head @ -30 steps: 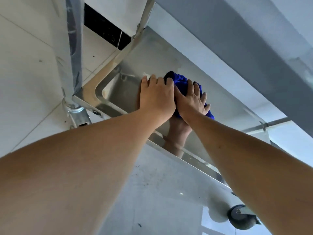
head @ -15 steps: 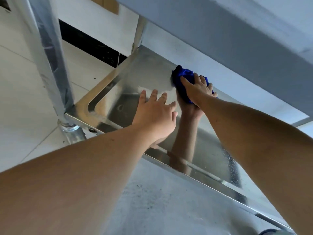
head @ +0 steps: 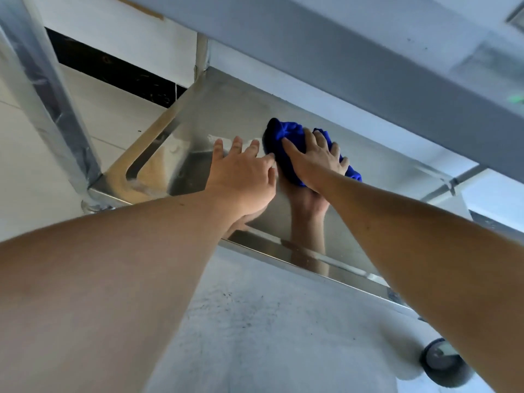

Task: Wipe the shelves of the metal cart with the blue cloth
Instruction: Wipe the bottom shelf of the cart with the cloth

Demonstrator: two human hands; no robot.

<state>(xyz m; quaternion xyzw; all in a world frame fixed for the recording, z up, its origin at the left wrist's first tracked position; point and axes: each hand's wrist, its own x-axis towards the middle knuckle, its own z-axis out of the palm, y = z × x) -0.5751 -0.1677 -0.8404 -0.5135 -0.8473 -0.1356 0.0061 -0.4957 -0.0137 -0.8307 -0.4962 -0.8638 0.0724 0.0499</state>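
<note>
Gleaming shelf (head: 226,114), apparently tiled floor (head: 28,165).

1. Looked like a plain utility or commercial back room, can't pin it down more.
2. Clues: pale tiled floor (head: 25,154), stainless wheeled cart shelf (head: 232,109), caster (head: 442,364).

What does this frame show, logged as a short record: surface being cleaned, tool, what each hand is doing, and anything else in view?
surface: lower shelf of the metal cart, shiny, reflecting the right arm
tool: blue cloth, bunched up on the shelf
right hand: pressed flat on the cloth
left hand: fingers spread on the shelf beside the cloth, holding nothing
other: caster wheel at lower right; upper shelf overhead
</note>
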